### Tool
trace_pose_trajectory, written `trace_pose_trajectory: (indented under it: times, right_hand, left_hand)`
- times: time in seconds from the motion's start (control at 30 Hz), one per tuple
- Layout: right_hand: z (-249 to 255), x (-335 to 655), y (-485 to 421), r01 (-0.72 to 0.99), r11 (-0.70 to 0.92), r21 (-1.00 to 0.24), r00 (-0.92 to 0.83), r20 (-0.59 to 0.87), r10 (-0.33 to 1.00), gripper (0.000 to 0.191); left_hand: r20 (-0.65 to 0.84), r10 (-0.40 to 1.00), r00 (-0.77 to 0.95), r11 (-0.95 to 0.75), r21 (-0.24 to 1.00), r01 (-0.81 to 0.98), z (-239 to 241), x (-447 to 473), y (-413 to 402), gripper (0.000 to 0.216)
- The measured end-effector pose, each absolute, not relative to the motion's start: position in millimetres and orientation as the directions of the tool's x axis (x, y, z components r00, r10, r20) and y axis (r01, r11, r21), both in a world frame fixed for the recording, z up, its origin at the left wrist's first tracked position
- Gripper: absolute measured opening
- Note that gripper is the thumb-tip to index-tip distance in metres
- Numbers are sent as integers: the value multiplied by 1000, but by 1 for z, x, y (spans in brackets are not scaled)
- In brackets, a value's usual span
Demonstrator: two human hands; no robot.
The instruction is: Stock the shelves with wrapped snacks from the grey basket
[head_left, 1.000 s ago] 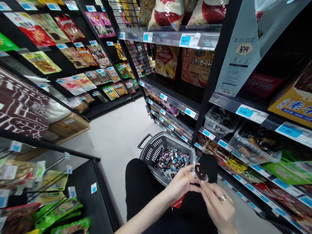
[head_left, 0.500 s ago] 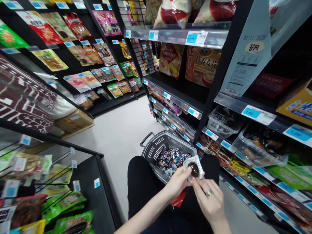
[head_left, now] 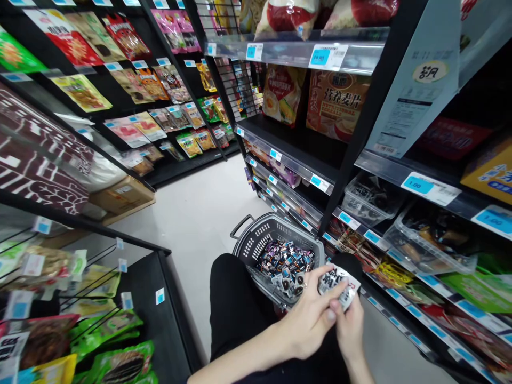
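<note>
A small sealed snack packet (head_left: 334,281) is between my two hands, its white side with black print facing up. My left hand (head_left: 310,317) reaches across from the left, its fingers closed on the packet's left part and lying partly over the print. My right hand (head_left: 349,325) pinches the lower right edge, thumb near the left fingertips. Just beyond my hands, a grey shopping basket (head_left: 252,246) holds many small dark-and-blue wrapped packets (head_left: 286,258). Several clear packets with dark round contents (head_left: 288,285) lie at its near end.
Clear plastic bins (head_left: 430,248) of small packets stand on the right shelf, beside price tags (head_left: 430,188). A cereal bag (head_left: 336,106) sits farther back. To the left are a low black shelf (head_left: 160,325), a cardboard box (head_left: 122,197) and hanging snack bags (head_left: 82,93).
The packet has been turned from its clear side, showing a dark round piece, to its printed side. Both hands have shifted slightly right, uncovering the clear packets in the basket.
</note>
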State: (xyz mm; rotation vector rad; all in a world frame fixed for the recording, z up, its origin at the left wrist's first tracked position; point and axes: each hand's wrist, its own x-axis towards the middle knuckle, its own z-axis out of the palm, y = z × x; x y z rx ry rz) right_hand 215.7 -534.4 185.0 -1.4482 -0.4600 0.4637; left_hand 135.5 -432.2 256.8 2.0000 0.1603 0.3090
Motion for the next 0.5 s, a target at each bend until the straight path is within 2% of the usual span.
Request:
trace_pose_trajectory:
  times: [0.1, 0.17, 0.23, 0.3, 0.37, 0.43, 0.5]
  right_hand:
    - [182, 219, -538, -220, 107, -970, 818, -124, 561, 38]
    - [184, 224, -540, -343, 128, -931, 744, -186, 641, 38]
    - [190, 230, -543, -391, 89, -916, 644, -203, 738, 37]
    - [198, 236, -545, -360, 33, -932, 543, -181, 820, 34]
    - [204, 240, -545, -281, -8, -960, 464, -143, 874, 31]
    - [205, 242, -543, -176, -49, -983, 418, -119, 901, 29]
    - [202, 243, -540, -69, -118, -991, 404, -136, 905, 28]
  left_hand:
    - [105, 340, 935, -373, 927, 31, 259, 137, -433, 50]
    - [60, 410, 910, -307, 949, 76, 261, 139, -428, 47]
    - [13, 422, 906, -281, 953, 117, 263, 140, -420, 39]
    - [-69, 389, 919, -228, 959, 168, 265, 140, -411, 28]
    - [-193, 346, 918, -90, 967, 237, 263, 138, -404, 20]
    - [-297, 301, 906, 62, 954, 292, 257, 134, -399, 19]
    - [-332, 283, 900, 135, 943, 305, 245, 131, -396, 19]
